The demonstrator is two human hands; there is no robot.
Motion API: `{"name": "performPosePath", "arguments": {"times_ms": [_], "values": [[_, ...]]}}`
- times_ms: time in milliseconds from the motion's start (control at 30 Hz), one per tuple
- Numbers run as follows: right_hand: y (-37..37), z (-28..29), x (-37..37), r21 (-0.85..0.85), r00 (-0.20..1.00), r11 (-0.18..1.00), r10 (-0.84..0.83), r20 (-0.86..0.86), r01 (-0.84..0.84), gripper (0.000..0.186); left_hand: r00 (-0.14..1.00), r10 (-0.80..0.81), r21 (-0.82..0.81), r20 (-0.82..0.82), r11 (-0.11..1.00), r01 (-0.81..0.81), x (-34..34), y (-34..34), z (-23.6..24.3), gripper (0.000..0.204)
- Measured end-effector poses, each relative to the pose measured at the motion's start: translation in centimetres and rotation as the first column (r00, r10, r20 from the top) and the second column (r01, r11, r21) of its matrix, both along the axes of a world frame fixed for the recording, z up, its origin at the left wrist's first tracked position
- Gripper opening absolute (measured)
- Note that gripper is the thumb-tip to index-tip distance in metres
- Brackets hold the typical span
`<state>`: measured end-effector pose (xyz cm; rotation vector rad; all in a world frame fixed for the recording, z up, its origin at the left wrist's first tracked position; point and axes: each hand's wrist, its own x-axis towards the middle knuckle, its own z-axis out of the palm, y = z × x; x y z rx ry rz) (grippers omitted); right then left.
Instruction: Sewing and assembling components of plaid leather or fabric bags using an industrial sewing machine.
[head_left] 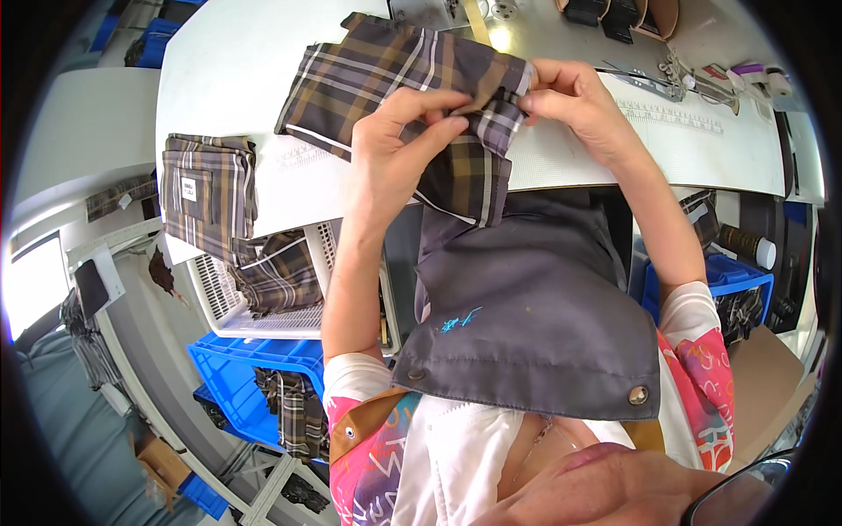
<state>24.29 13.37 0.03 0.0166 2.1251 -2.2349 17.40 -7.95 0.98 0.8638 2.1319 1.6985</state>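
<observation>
A plaid fabric piece (377,74) in brown, black and white lies on the white table, its right end lifted and folded between my hands. My left hand (395,145) pinches a fold of it between thumb and forefinger. At the piece's right edge, my right hand (574,105) grips the cloth with thumb and fingers. A lighter underside shows where the cloth is turned over. Part of the piece hangs down over the table's near edge, above my dark grey apron (526,298).
Folded plaid pieces (210,193), one with a white label, lie at the table's left. Below them stand a white basket (263,324) and a blue crate (237,359) with plaid cloth. Scissors (645,79) and thread spools (776,83) sit at right; another blue crate (724,272) is lower right.
</observation>
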Motion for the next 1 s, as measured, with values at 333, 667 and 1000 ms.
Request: {"name": "performPosePath", "arguments": {"times_ms": [333,667,1000], "values": [[-9.7,0.4,-2.4,-0.398,0.862,0.895,-0.353,-0.363,0.199,0.022,0.896,0.116,0.672,0.429,0.621,-0.403,1.7,2.2,1.0,0.009],[-8.7,1.2,-3.5,-0.281,0.747,0.842,-0.538,-0.391,0.46,0.023,0.789,0.558,0.448,-0.255,0.792,-0.415,-2.0,-2.0,1.5,0.01],[-5.0,2.2,-1.5,0.042,0.85,0.934,-0.305,-0.43,0.356,0.016,0.943,0.308,0.305,-0.127,0.917,-0.258,0.0,-2.5,2.0,0.007]]}}
